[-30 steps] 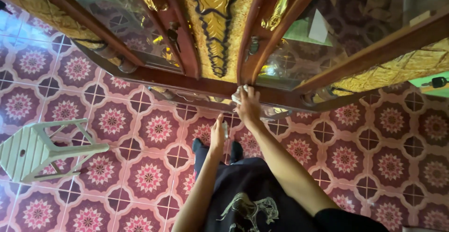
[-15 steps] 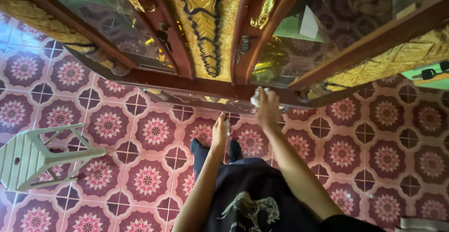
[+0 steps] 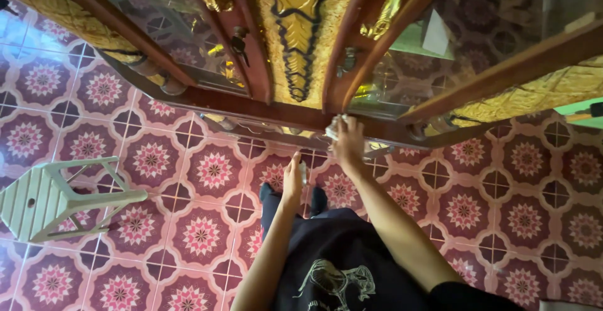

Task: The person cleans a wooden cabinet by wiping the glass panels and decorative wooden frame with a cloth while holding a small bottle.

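Observation:
I look straight down along a wooden cabinet (image 3: 264, 107) with glass doors and gold carved trim. My right hand (image 3: 349, 144) presses a small white cloth (image 3: 333, 127) against the cabinet's lower wooden rail, below the right glass door (image 3: 408, 60). My left hand (image 3: 292, 179) hangs lower, above my feet, closed around a small clear object (image 3: 303, 171) that is mostly hidden; I cannot tell what it is. My black shirt with a pale print fills the bottom middle.
A pale green plastic stool (image 3: 56, 201) stands on the left on the red and pink patterned floor tiles (image 3: 496, 204). Keys hang in the cabinet door locks (image 3: 239, 38). A green surface (image 3: 581, 113) shows at the right edge.
My right hand with the cloth slid right along the rail, then came back to the left near the door's corner. My left hand stayed in place.

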